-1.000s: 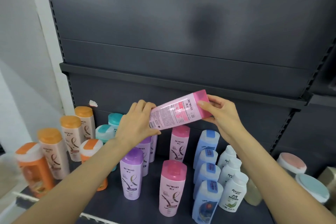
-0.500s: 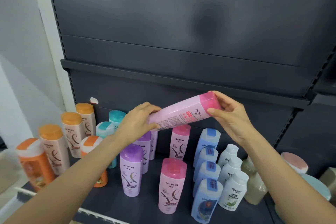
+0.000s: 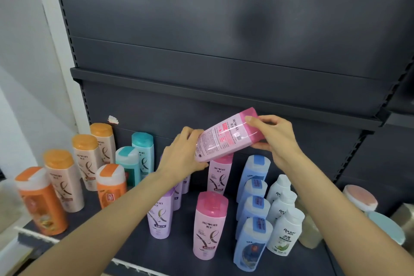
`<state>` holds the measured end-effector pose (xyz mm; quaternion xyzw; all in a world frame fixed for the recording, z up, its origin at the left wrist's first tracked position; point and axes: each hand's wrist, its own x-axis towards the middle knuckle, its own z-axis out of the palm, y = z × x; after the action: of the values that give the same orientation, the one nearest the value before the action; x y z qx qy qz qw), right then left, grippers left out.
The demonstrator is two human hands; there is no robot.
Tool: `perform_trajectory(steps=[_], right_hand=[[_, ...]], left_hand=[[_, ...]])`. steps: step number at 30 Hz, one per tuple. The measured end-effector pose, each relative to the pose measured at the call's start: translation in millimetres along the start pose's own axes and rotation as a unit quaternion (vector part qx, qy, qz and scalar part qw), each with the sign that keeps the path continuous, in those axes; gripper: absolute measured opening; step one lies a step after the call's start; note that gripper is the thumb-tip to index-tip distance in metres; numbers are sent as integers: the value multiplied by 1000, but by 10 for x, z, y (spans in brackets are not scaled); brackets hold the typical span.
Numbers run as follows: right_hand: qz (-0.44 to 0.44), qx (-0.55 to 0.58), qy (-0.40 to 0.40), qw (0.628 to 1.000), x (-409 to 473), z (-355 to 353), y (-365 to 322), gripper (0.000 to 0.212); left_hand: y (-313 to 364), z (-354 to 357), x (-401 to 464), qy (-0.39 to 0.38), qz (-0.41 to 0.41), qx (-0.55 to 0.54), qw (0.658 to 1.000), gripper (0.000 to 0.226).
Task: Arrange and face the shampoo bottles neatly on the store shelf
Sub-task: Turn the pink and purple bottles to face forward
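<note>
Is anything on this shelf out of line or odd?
One pink bottle isn't on the shelf: both hands hold it tilted above the pink row. A torn sticker scrap clings to the back panel.

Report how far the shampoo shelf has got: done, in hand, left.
Done: the blue-capped bottles and white bottles stand in front-to-back rows on the dark shelf, labels forward. In hand: the left hand and right hand hold a pink-capped pink bottle tilted above the shelf, back label showing. Left: stand it with the pink bottles and straighten the staggered orange and teal bottles.
</note>
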<state>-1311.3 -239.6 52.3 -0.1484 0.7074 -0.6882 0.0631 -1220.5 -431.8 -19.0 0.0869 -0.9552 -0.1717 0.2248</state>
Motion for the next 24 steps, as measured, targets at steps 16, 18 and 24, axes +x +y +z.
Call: perform_trajectory(steps=[16, 18, 24], right_hand=[[-51, 13, -164, 985, 5, -36, 19, 48], [-83, -56, -204, 974, -5, -95, 53, 62], [-163, -82, -206, 961, -22, -26, 58, 56]], left_hand=[[-239, -24, 29, 74, 24, -116, 990, 66], [-312, -50, 33, 47, 26, -150, 987, 62], [-384, -67, -24, -61, 25, -234, 970, 64]])
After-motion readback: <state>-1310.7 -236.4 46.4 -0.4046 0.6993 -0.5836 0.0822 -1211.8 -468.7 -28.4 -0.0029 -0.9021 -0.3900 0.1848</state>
